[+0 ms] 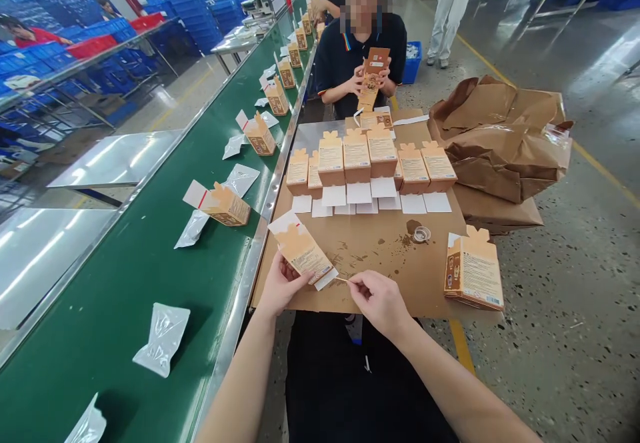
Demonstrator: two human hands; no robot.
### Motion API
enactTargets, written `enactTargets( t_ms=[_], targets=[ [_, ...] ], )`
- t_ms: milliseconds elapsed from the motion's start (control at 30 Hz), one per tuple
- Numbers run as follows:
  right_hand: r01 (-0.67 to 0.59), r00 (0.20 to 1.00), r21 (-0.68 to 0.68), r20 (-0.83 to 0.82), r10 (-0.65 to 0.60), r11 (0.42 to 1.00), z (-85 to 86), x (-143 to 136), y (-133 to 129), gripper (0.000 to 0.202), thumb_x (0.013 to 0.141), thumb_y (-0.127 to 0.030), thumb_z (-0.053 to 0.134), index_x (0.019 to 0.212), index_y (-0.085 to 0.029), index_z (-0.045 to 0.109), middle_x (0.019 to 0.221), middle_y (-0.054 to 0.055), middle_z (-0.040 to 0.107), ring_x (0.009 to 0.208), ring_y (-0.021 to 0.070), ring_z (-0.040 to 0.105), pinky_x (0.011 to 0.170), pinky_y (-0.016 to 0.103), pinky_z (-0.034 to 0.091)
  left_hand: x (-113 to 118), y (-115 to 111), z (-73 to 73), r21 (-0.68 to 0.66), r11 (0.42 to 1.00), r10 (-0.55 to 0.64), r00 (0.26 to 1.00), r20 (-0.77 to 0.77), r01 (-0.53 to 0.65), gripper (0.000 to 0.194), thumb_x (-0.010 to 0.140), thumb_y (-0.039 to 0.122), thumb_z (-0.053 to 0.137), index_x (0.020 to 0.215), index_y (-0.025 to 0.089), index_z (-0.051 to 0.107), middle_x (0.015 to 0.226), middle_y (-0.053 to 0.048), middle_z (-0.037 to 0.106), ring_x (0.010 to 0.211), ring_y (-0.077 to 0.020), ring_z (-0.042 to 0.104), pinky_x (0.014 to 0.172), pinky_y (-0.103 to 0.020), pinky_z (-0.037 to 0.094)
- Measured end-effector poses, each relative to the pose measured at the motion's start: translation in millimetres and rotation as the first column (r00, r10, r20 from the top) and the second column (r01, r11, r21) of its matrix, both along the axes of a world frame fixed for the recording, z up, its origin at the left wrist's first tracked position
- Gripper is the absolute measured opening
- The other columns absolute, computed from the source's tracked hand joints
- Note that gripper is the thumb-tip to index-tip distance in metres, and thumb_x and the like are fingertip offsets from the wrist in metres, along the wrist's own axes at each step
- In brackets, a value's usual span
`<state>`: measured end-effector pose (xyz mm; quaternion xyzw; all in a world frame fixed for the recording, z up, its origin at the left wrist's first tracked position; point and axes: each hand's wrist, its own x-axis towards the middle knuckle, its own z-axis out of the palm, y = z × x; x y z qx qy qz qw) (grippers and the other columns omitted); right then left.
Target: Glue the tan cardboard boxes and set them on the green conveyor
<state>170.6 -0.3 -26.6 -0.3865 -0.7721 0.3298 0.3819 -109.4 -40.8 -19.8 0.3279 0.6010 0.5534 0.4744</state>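
My left hand (281, 286) grips a flattened orange and white carton (306, 251), thumb on its printed face, over the cardboard-covered table. Between the thumb and fingers of my right hand (381, 299) is a thin stick (343, 279); its far end meets the white flap at the carton's lower right edge. Beyond both hands stands a group of folded cartons (356, 156), with white flaps hanging towards me. A small clear round dish (421, 234) sits right of centre among dark wet-looking spots. Several more flat cartons (481, 273) are stacked at the table's right corner.
Along the left runs a green conveyor belt (125, 263) with a metal edge, carrying opened cartons (260, 135) and silvery packets (164, 337). A co-worker (330, 73) across the table holds a carton. Crumpled brown paper (505, 136) lies behind the right side.
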Motion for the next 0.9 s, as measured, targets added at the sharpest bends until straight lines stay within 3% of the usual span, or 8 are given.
enactTargets(
  t_ms=[267,433,567,667,767,900],
  targets=[
    [0.117,0.989,-0.078,-0.079,-0.123,0.99,26.2,52,-26,0.025,0.115,-0.025,0.074,0.094,-0.029,0.086,0.08,0.001,0.084,0.064,0.018,0.076,0.062,0.028,0.067,20,-24,2.9,0.015,1.0,0.008,0.933,-0.36,-0.003,0.087,0.072,0.05,0.116,0.141,0.029,0.067,0.137,-0.012,0.084,0.134,-0.0374,0.085,0.118,-0.055,0.072],
    [0.147,0.985,-0.116,-0.077,-0.157,0.982,35.9,61,-43,0.025,0.115,-0.028,0.075,0.091,-0.03,0.084,0.078,0.001,0.085,0.064,0.0193,0.078,0.065,0.03,0.07,25,-24,-1.0,-0.039,0.998,0.026,0.929,-0.37,-0.043,0.088,0.066,0.041,0.118,0.136,0.031,0.066,0.129,-0.01,0.083,0.132,-0.0404,0.084,0.113,-0.052,0.072],
    [0.136,0.986,-0.13,-0.081,-0.147,0.982,44.4,58,-48,0.026,0.111,-0.026,0.074,0.088,-0.031,0.083,0.076,0.0,0.085,0.061,0.0206,0.078,0.059,0.031,0.068,21,-23,-12.1,0.013,0.984,0.169,0.919,-0.356,-0.176,0.098,0.063,0.044,0.121,0.141,0.032,0.063,0.136,-0.013,0.082,0.15,-0.0473,0.078,0.127,-0.06,0.067],
    [0.128,0.984,-0.113,-0.11,-0.14,0.985,50.2,59,-49,0.026,0.109,-0.022,0.074,0.086,-0.032,0.083,0.073,-0.002,0.083,0.057,0.021,0.077,0.054,0.031,0.065,-9,-31,-12.2,0.06,0.929,0.364,0.872,-0.326,-0.365,0.103,0.062,0.048,0.122,0.142,0.033,0.059,0.147,-0.015,0.079,0.159,-0.0482,0.075,0.137,-0.067,0.062],
    [0.14,0.979,-0.116,-0.132,-0.155,0.983,54.6,63,-48,0.028,0.109,-0.024,0.074,0.084,-0.033,0.083,0.071,-0.001,0.082,0.055,0.0223,0.076,0.053,0.032,0.065,-59,-51,-2.6,0.092,0.833,0.545,0.783,-0.3,-0.545,0.104,0.064,0.049,0.122,0.142,0.034,0.055,0.15,-0.016,0.079,0.159,-0.0466,0.077,0.138,-0.073,0.061],
    [0.135,0.978,-0.137,-0.138,-0.154,0.981,57.6,66,-46,0.029,0.11,-0.028,0.075,0.084,-0.032,0.086,0.072,0.001,0.084,0.055,0.0231,0.077,0.052,0.033,0.066,-114,-76,5.9,0.122,0.768,0.627,0.702,-0.338,-0.628,0.102,0.064,0.047,0.121,0.137,0.034,0.05,0.142,-0.013,0.08,0.152,-0.0439,0.081,0.138,-0.074,0.06]
  ],
)
